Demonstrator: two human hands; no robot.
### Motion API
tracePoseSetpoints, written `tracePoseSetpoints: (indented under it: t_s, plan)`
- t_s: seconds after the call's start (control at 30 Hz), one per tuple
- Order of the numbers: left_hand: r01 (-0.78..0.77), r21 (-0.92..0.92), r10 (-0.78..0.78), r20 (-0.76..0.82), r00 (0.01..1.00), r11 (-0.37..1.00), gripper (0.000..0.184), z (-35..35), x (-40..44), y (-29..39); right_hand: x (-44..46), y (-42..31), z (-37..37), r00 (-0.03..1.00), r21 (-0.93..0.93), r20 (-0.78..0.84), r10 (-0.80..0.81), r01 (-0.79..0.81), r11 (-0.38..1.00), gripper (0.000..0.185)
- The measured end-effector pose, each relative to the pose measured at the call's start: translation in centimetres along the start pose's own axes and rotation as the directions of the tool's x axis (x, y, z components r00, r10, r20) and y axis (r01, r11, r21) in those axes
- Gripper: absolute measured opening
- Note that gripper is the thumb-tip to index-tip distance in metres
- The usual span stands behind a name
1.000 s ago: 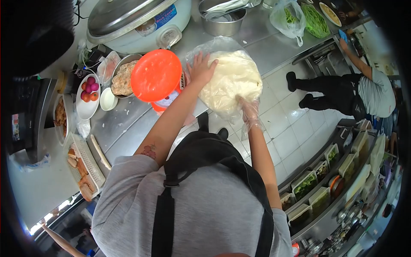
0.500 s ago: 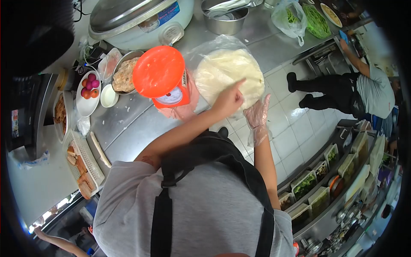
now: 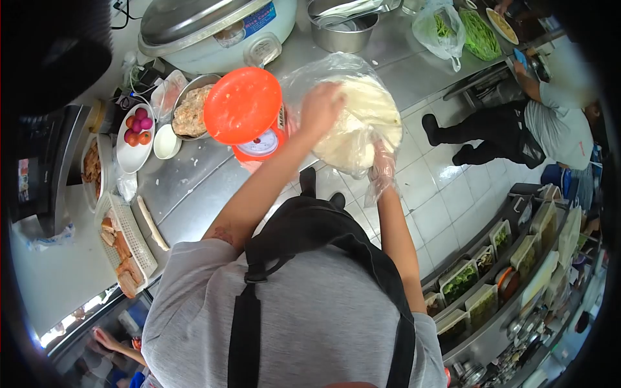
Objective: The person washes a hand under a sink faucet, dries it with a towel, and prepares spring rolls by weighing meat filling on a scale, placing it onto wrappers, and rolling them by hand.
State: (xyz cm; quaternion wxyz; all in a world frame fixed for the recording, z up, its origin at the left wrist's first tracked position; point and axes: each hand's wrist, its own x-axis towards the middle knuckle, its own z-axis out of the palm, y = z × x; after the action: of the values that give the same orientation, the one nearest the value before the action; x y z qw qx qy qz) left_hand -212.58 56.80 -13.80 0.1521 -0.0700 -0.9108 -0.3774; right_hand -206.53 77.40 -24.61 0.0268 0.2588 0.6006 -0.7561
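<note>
A clear plastic bag (image 3: pixel 299 83) holds a round, pale, flat mass that looks like dough sheets (image 3: pixel 372 107). My left hand (image 3: pixel 326 107), bare, is at the bag's left side with its fingers curled on the plastic. From below, my right hand (image 3: pixel 383 165), in a clear disposable glove, reaches in at the lower right edge of the dough. Its fingers point up along the dough and are partly hidden by folds of plastic. An orange kitchen scale (image 3: pixel 243 107) stands just left of my left hand.
Behind the scale are a bowl of minced filling (image 3: pixel 189 113), a plate of onions and tomatoes (image 3: pixel 132 152) and a rice cooker (image 3: pixel 210 39). A steel pot (image 3: pixel 343 35) and bagged greens (image 3: pixel 480 33) stand farther back. A co-worker (image 3: pixel 559 123) stands at right, near vegetable containers (image 3: pixel 458 278).
My left hand has moved up and left from above the dough to the bag's side. My gloved right hand has moved slightly left onto the dough's edge. The bag now stands more open.
</note>
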Motion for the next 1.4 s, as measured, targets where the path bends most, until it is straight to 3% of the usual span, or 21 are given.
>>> tracePoseSetpoints:
  t_s: [0.07, 0.17, 0.27, 0.47, 0.6, 0.67, 0.7, 0.77, 0.83, 0.87, 0.9, 0.93, 0.97, 1.07, 1.1, 1.13, 1.17, 1.2, 1.23, 1.3, 1.4]
  plan:
    - [0.233, 0.266, -0.251, 0.037, 0.967, 0.935, 0.055, 0.1, 1.4, -4.1, -3.1, -2.7, 0.0, 0.998, 0.131, 0.029, 0.064, -0.067, 0.989, 0.053]
    - [0.348, 0.431, -0.410, 0.058, 0.910, 0.833, 0.069, 0.9, 1.8, -5.5, -7.8, -7.0, -0.8, 0.992, 0.324, 0.092, 0.087, -0.112, 0.939, 0.059]
    - [0.354, 0.415, -0.407, 0.043, 0.912, 0.838, 0.076, 2.1, 0.7, -6.5, -9.6, -9.1, -5.1, 0.979, 0.352, 0.133, 0.155, -0.193, 0.916, 0.060]
    - [0.292, 0.454, -0.308, -0.040, 0.950, 0.842, 0.073, 3.0, -0.1, -7.0, -14.4, -14.6, -12.5, 0.989, 0.393, 0.000, 0.151, -0.139, 0.909, 0.084]
    - [0.081, 0.352, -0.053, -0.087, 0.995, 0.933, 0.067, -0.3, -0.9, -2.1, -15.3, -17.1, -15.7, 0.966, 0.331, -0.191, 0.177, -0.106, 0.938, 0.080]
    - [-0.018, 0.290, 0.054, -0.118, 0.992, 0.957, 0.063, -1.5, -1.9, 0.1, -15.0, -18.6, -16.7, 0.992, 0.158, -0.124, -0.036, 0.056, 0.986, 0.080]
    - [-0.046, 0.233, 0.072, -0.104, 0.992, 0.971, 0.059, -1.6, -2.4, 0.1, -16.5, -19.7, -13.8, 0.981, 0.199, 0.020, -0.191, 0.183, 0.963, 0.078]
    - [-0.106, 0.119, 0.116, -0.082, 0.990, 0.987, 0.053, -1.7, -3.1, -0.1, -18.5, -23.1, -6.8, 0.940, 0.256, 0.054, -0.336, 0.312, 0.915, 0.075]
    - [-0.044, -0.101, 0.035, -0.090, 0.995, 0.994, 0.046, -2.0, -3.4, -0.1, -17.9, -25.3, -2.7, 0.940, 0.246, -0.149, -0.307, 0.336, 0.909, 0.072]
    - [-0.012, -0.208, -0.006, -0.087, 0.996, 0.978, 0.044, -2.3, -3.6, -0.2, -16.4, -24.6, -2.9, 0.896, 0.061, -0.092, -0.435, 0.441, 0.895, 0.068]
    - [0.133, -0.469, -0.174, -0.045, 0.984, 0.873, 0.043, -2.9, -3.7, 0.2, -16.0, -25.1, -1.2, 0.832, -0.111, -0.032, -0.554, 0.548, 0.829, 0.064]
    - [0.261, -0.685, -0.321, 0.041, 0.946, 0.680, 0.042, -3.5, -4.0, 0.5, -15.1, -26.5, 1.0, 0.949, 0.423, 0.032, -0.313, 0.271, 0.865, 0.060]
    - [0.354, -0.836, -0.432, 0.159, 0.888, 0.419, 0.042, -4.0, -4.2, 0.7, -13.9, -26.3, 2.3, 0.957, 0.430, 0.062, -0.285, 0.232, 0.872, 0.060]
    - [0.462, -0.729, -0.411, 0.268, 0.871, 0.505, 0.041, -4.0, -7.6, -3.4, -9.4, -23.7, 4.7, 0.973, 0.409, 0.166, -0.160, 0.080, 0.909, 0.061]
    - [0.445, -0.798, -0.442, 0.254, 0.860, 0.408, 0.042, -5.3, -8.8, -1.6, -7.0, -21.6, 4.5, 0.974, 0.375, 0.207, -0.087, 0.003, 0.927, 0.061]
    - [0.531, -0.579, -0.395, 0.354, 0.848, 0.619, 0.040, -7.3, -9.8, -0.2, -4.1, -18.9, 4.0, 0.961, 0.271, 0.277, -0.017, -0.061, 0.961, 0.060]
    - [0.538, -0.311, -0.371, 0.460, 0.807, 0.783, 0.039, -9.6, -10.7, 0.8, -3.3, -16.9, 4.2, 0.978, 0.066, 0.206, 0.026, -0.040, 0.997, 0.062]
    - [0.462, -0.023, -0.374, 0.552, 0.745, 0.887, 0.037, -11.2, -11.1, 1.3, 1.9, -9.0, 0.0, 0.982, -0.339, 0.177, 0.071, -0.007, 0.941, 0.067]
    - [0.466, -0.062, -0.359, 0.551, 0.753, 0.883, 0.033, -11.6, -11.2, 1.7, -0.1, -8.4, 0.3, 0.997, -0.410, 0.065, 0.052, -0.021, 0.912, 0.070]
    - [0.476, -0.139, -0.330, 0.553, 0.765, 0.868, 0.025, -11.7, -11.3, 2.5, -1.3, -6.6, -1.7, 0.990, -0.318, 0.018, 0.138, -0.126, 0.940, 0.080]
    - [0.305, -0.232, -0.192, 0.408, 0.893, 0.924, 0.030, -12.6, -9.5, 4.0, -1.3, -4.8, -4.6, 0.991, -0.338, -0.046, 0.126, -0.134, 0.932, 0.086]
